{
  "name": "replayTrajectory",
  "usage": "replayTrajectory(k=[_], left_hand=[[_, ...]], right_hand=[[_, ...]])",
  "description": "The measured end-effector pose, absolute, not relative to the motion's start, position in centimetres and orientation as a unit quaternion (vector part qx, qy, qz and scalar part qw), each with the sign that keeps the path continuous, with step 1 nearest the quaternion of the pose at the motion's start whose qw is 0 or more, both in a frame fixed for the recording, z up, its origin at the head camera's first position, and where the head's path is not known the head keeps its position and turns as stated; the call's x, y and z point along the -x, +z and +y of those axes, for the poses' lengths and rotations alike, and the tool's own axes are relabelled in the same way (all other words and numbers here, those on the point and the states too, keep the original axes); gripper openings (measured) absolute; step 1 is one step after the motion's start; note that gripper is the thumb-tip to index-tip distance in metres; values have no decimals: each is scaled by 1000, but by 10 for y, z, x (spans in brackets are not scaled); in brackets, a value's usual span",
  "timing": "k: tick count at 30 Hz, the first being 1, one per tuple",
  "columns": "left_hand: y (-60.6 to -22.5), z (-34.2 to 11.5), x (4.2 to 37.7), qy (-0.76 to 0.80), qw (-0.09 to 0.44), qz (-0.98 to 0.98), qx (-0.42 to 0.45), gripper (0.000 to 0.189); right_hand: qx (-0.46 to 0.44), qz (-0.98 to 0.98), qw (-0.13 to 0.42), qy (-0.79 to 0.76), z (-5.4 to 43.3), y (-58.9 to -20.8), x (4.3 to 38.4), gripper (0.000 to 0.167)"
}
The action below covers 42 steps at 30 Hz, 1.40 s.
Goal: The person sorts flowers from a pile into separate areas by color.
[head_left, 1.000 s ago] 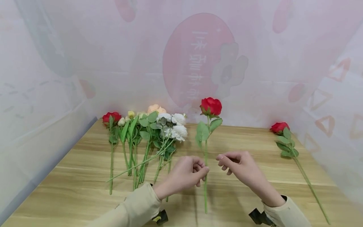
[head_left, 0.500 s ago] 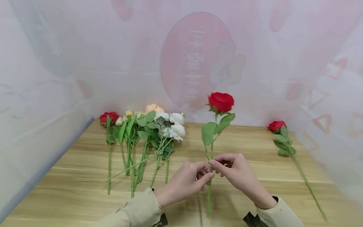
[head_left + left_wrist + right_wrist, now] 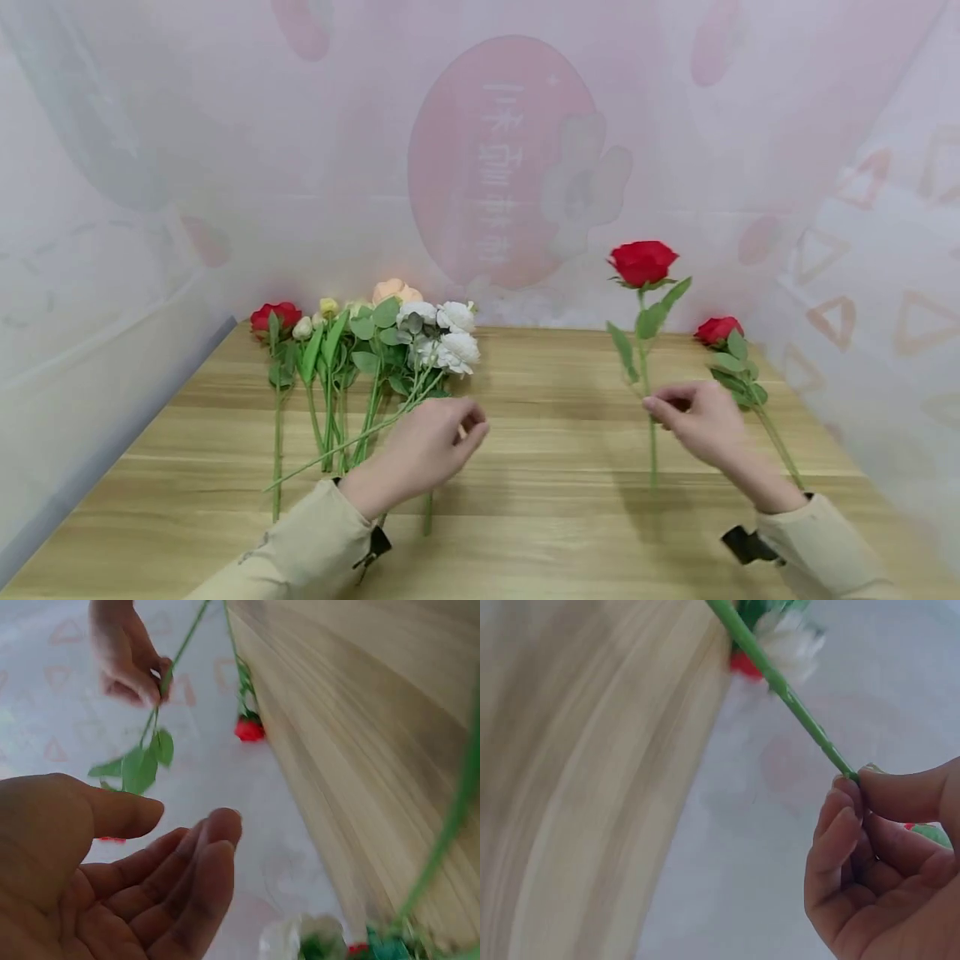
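My right hand (image 3: 701, 421) pinches the green stem of a red rose (image 3: 642, 263) between thumb and fingertips, bloom up and leaves just above the fingers. In the right wrist view the stem (image 3: 802, 716) runs up and left from the pinch. My left hand (image 3: 423, 450) holds nothing; its fingers are loosely bent, with a gap between thumb and fingertips in the left wrist view. It hovers over the lower stems of a row of flowers: another red rose, yellow and peach blooms, and white flowers (image 3: 457, 352) nearest the hand.
Another red rose (image 3: 718, 330) lies on the right of the wooden table (image 3: 540, 533), its stem slanting toward the front. The single red rose (image 3: 276, 320) in the row lies at the far left. A printed curtain (image 3: 337, 142) stands behind and along both sides.
The right hand has taken the rose's stem from the left hand and carried it to the right. The left hand has let go and moved left toward the row of flowers.
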State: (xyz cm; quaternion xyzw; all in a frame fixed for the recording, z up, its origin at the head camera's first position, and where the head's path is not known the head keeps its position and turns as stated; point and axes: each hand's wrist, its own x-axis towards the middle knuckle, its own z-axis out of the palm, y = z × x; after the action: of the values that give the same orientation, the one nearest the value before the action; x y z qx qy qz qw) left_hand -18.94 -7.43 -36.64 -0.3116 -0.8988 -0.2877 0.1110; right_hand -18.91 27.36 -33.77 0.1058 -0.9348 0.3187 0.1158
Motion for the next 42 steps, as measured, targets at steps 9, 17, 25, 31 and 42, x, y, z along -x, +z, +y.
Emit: replayTrajectory(k=[9, 17, 25, 31, 42], left_hand=[[-372, -119, 197, -233, 82, -945, 216, 7], [-378, -131, 196, -202, 61, -954, 212, 19], [-381, -130, 195, -196, 58, -955, 214, 30], [-384, -128, 194, -184, 50, -959, 210, 43], [-385, -123, 194, -191, 13, -963, 190, 48]], right_hand=[[-79, -971, 56, 218, 366, -335, 223, 30], [-72, -979, -8, 191, 401, -349, 245, 50], [-83, -981, -18, 174, 417, -367, 262, 42], [-71, -989, -27, 130, 417, -369, 267, 27], [-31, -997, -11, 64, 411, -367, 265, 5]])
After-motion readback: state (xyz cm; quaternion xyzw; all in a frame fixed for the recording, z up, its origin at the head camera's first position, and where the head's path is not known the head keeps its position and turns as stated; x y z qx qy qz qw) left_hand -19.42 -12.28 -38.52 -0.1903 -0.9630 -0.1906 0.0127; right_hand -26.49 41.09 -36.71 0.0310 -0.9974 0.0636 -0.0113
